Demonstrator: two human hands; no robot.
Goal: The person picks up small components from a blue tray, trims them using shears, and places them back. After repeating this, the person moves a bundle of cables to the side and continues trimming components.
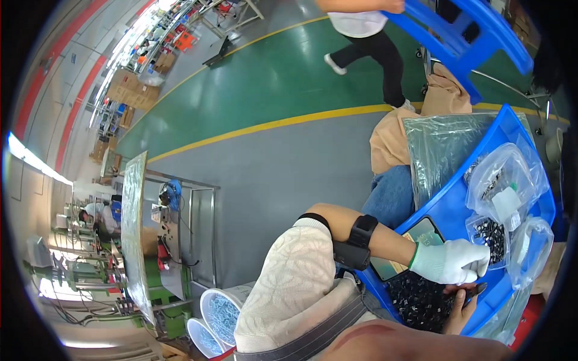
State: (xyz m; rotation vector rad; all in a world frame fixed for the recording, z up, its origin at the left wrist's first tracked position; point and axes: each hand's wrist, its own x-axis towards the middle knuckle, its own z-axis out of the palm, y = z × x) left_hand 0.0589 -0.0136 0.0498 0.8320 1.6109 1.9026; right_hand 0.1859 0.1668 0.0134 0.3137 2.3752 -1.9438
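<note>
My left hand [448, 263], in a white knit glove with a green cuff, is closed with its fingertips bent together over a blue tray [385, 295]. What it pinches is too small to make out. Just below it, my bare right hand [462, 310] is closed around a small dark hand tool [477, 291], whose exact kind is unclear. Small black parts [418, 301] lie heaped in the tray under both hands. Beside my left wrist rests a phone-like device with a lit screen [426, 233]. A clear bag of black and silvery parts [489, 237] lies just beyond my gloved fingers.
More clear plastic bags [530, 249] lie at the tray's right. A film-wrapped panel [442, 147] stands behind it. A person carries a blue plastic frame [463, 42] along the green floor. White buckets of light-blue pieces [220, 313] and a metal-framed bench [201, 186] are at left.
</note>
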